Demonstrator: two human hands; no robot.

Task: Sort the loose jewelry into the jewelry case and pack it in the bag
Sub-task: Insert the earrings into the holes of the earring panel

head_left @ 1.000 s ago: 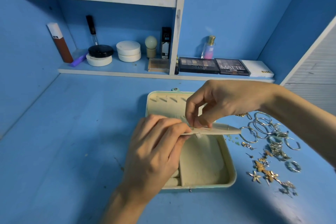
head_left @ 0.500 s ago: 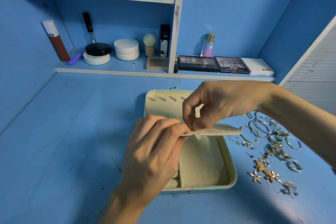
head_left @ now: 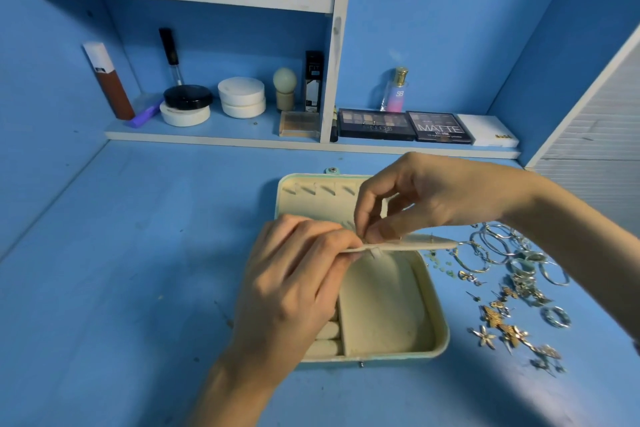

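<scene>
Cream-lined mint-green jewelry case [head_left: 439,329] lies open on the blue tabletop [head_left: 138,288], left grip [head_left: 294,288] pinching its thin cream panel [head_left: 415,246], right grip [head_left: 433,198] pinching a tiny piece [head_left: 364,238] at it, while the silver and gold jewelry heap [head_left: 512,288] waits just beside, sorting apparently barely begun.

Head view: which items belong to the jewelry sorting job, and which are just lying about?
Job: case; its panel, pinched by left hand and right hand; loose jewelry right of the case.
Lying about: palettes, perfume, jars, tube, all on the lower shelf.
</scene>
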